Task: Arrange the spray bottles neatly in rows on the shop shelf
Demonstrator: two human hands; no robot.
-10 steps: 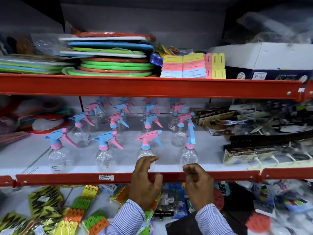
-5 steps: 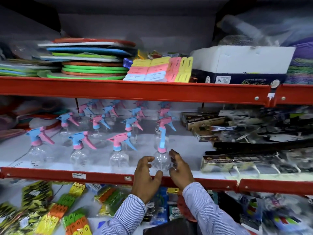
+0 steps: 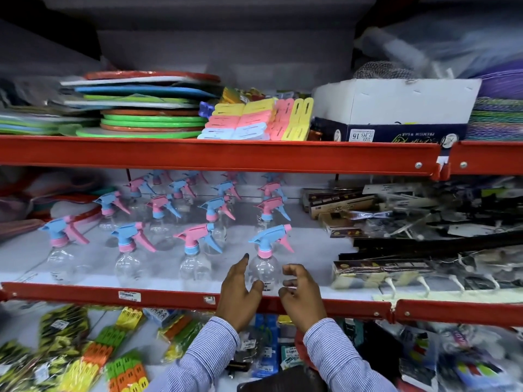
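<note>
front-right spray bottle (image 3: 264,261) stands low centre of the frame at the shelf edge (image 3: 169,296), between left hand (image 3: 239,295) and right hand (image 3: 301,295); both hands open, fingers loosely curled, gripping nothing

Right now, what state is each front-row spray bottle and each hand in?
Far-left bottle: upright, empty, blue trigger head.
Second bottle: upright, empty, blue head.
Third bottle: upright, empty, pink head.
Fourth bottle: upright, empty, blue head, between both hands.
Left hand: open, beside the fourth bottle.
Right hand: fingers curled, apart from it.
</note>
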